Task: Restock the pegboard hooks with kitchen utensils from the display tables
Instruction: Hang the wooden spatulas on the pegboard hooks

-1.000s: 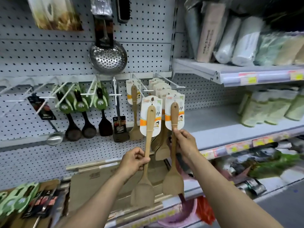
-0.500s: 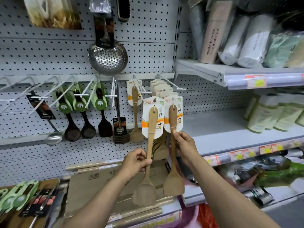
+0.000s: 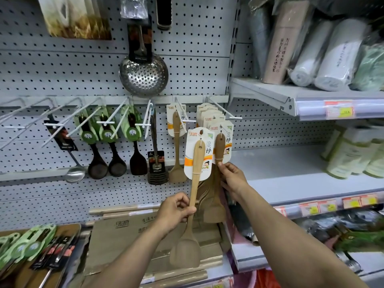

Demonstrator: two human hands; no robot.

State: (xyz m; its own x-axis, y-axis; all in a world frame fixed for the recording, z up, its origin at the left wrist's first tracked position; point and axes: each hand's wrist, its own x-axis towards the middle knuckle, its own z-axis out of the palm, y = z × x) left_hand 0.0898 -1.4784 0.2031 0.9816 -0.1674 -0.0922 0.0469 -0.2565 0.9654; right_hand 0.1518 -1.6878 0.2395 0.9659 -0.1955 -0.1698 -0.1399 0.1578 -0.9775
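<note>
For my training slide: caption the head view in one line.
Both hands, left and right, each hold a carded wooden spatula up to the pegboard hooks.

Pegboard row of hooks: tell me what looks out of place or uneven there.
The stock is lopsided. Several hooks at the left hang bare, while the wooden spatulas crowd one hook at the right. The left hand grips one spatula off the hook; the right hand holds another. Nothing looks damaged.
</note>
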